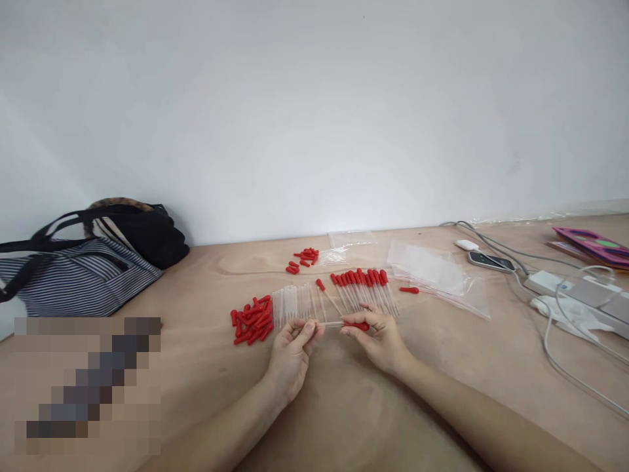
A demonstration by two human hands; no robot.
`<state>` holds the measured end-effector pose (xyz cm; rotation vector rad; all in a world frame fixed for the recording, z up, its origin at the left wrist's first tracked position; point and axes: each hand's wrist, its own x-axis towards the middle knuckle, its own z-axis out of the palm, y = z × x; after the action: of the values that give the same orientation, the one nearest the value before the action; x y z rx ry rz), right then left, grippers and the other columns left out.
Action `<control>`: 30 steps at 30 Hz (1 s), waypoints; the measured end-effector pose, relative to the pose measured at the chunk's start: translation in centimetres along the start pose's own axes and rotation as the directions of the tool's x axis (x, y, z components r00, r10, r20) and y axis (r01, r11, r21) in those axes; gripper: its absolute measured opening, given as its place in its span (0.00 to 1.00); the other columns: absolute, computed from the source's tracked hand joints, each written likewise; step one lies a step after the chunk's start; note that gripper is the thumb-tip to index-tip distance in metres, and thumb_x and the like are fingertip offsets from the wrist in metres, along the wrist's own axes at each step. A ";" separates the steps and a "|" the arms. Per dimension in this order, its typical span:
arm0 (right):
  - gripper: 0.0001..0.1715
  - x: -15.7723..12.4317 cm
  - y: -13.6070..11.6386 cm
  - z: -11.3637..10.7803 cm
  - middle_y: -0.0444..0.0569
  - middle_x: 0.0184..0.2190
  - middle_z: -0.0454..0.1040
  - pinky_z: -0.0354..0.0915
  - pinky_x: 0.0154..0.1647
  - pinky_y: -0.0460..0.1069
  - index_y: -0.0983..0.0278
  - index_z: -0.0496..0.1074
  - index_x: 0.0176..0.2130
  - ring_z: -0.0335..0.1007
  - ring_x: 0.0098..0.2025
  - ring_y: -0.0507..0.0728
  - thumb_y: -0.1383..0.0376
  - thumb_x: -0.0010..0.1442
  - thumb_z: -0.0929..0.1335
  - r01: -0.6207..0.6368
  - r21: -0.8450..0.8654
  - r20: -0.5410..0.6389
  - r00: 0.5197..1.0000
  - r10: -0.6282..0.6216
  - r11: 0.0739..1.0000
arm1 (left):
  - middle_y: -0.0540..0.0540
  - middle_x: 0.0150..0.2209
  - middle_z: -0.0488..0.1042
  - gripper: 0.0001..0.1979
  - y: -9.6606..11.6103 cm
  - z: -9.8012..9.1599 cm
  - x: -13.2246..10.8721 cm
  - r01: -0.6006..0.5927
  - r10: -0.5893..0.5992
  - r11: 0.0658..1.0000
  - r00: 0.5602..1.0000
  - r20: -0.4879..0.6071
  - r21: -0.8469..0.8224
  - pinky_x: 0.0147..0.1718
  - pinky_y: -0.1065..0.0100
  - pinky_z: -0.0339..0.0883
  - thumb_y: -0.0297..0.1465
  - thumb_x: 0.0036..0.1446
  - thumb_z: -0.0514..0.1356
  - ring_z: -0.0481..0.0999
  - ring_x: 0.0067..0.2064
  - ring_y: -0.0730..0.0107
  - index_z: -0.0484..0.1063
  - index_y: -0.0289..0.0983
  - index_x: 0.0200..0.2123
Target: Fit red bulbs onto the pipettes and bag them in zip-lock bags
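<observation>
My left hand (293, 351) is closed on a clear glass dropper tube (333, 324), which points right. At the tube's right end my right hand (381, 337) pinches a red rubber bulb (361, 326); I cannot tell how far the tube sits inside it. Just beyond my hands lies a row of droppers with red bulbs (363, 278), and a single capped dropper (330, 297) is left of them. Bare glass tubes (289, 303) lie side by side further left. Next to these is a pile of loose red bulbs (252, 321).
More red bulbs (307, 255) and tubes in a clear bag (334, 255) lie near the wall. One bulb (409, 290) is beside flat plastic bags (427, 269). A phone (491, 261), cables and a power strip (580, 292) occupy the right; a striped bag (83, 278) stands left.
</observation>
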<state>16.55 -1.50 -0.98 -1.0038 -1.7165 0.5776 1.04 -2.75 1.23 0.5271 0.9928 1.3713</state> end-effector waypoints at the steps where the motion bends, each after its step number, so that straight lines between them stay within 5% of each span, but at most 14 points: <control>1: 0.05 -0.1 -0.1 0.1 0.44 0.27 0.77 0.51 0.52 0.61 0.57 0.74 0.29 0.71 0.28 0.54 0.62 0.51 0.67 0.012 0.017 0.032 0.999 -0.012 1.000 | 0.51 0.22 0.74 0.12 0.0 0.2 -0.2 0.001 -0.002 1.000 0.999 0.034 0.011 0.29 0.79 0.70 0.20 0.39 0.65 0.74 0.26 0.78 0.63 0.34 0.21; 4: 0.06 -0.1 -0.4 0.0 0.44 0.27 0.77 0.56 0.49 0.58 0.57 0.74 0.29 0.71 0.28 0.53 0.62 0.52 0.66 0.013 0.054 0.115 0.993 -0.019 0.998 | 0.52 0.22 0.74 0.14 0.3 0.4 -0.5 -0.064 0.062 0.998 0.993 0.102 0.019 0.29 0.78 0.70 0.25 0.34 0.68 0.74 0.26 0.77 0.63 0.34 0.22; 8: 0.11 0.2 0.0 -0.6 0.48 0.28 0.76 0.66 0.35 0.51 0.62 0.73 0.31 0.71 0.31 0.55 0.59 0.47 0.68 -0.219 0.200 0.003 0.975 0.223 0.955 | 0.52 0.23 0.74 0.15 1.1 0.2 -0.1 -0.148 0.147 0.989 0.988 0.055 0.018 0.30 0.78 0.69 0.27 0.31 0.69 0.74 0.26 0.78 0.65 0.35 0.23; 10: 0.15 0.3 0.1 -0.9 0.48 0.28 0.75 0.66 0.33 0.50 0.63 0.72 0.34 0.71 0.30 0.55 0.59 0.46 0.69 -0.299 0.303 0.044 0.953 0.300 0.905 | 0.51 0.24 0.75 0.15 1.2 0.1 0.1 -0.145 0.141 0.988 0.988 0.071 0.058 0.31 0.77 0.69 0.28 0.31 0.69 0.74 0.27 0.77 0.65 0.34 0.22; 14: 0.16 0.4 -0.4 -0.8 0.46 0.26 0.74 0.66 0.32 0.48 0.64 0.72 0.36 0.69 0.28 0.52 0.59 0.46 0.69 -0.328 0.371 0.138 0.945 0.298 0.869 | 0.50 0.22 0.74 0.13 0.8 0.1 0.3 -0.177 0.159 0.968 0.981 0.111 0.176 0.31 0.75 0.69 0.29 0.33 0.68 0.74 0.27 0.75 0.66 0.34 0.21; 18: 0.14 0.4 -0.9 -0.6 0.45 0.23 0.72 0.64 0.28 0.46 0.64 0.73 0.34 0.67 0.26 0.51 0.58 0.47 0.68 -0.308 0.381 0.099 0.951 0.293 0.872 | 0.51 0.20 0.72 0.08 0.6 -0.3 0.6 -0.313 0.253 0.874 0.946 0.201 0.372 0.27 0.74 0.67 0.31 0.39 0.65 0.72 0.24 0.75 0.68 0.35 0.23; 21: 0.14 0.4 -1.1 -0.6 0.44 0.20 0.71 0.63 0.26 0.46 0.65 0.73 0.32 0.65 0.24 0.51 0.58 0.48 0.67 -0.310 0.369 0.060 0.949 0.310 0.876 | 0.49 0.25 0.74 0.05 1.1 -0.6 0.7 -0.510 0.312 0.620 0.858 0.409 0.597 0.28 0.72 0.66 0.30 0.46 0.60 0.72 0.28 0.71 0.73 0.36 0.28; 25: 0.13 0.2 -1.3 -0.3 0.46 0.23 0.73 0.64 0.30 0.47 0.65 0.73 0.31 0.68 0.27 0.52 0.58 0.49 0.67 -0.324 0.389 0.118 0.946 0.302 0.862 | 0.47 0.29 0.73 0.10 1.8 -0.2 0.3 -0.745 0.228 0.168 0.667 0.710 0.646 0.30 0.70 0.65 0.29 0.54 0.53 0.71 0.30 0.70 0.73 0.36 0.36; 30: 0.13 0.1 -1.0 0.0 0.45 0.26 0.74 0.65 0.34 0.48 0.64 0.71 0.32 0.69 0.31 0.53 0.59 0.45 0.70 -0.375 0.468 0.175 0.927 0.332 0.800 | 0.46 0.28 0.71 0.12 1.7 -0.6 0.7 -0.851 0.238 -0.089 0.486 0.841 0.517 0.27 0.73 0.65 0.27 0.57 0.49 0.71 0.28 0.73 0.71 0.33 0.38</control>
<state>16.15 -1.97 -0.15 -0.9313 -1.3411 1.2540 -0.45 -1.91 2.09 2.5418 1.0705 0.9783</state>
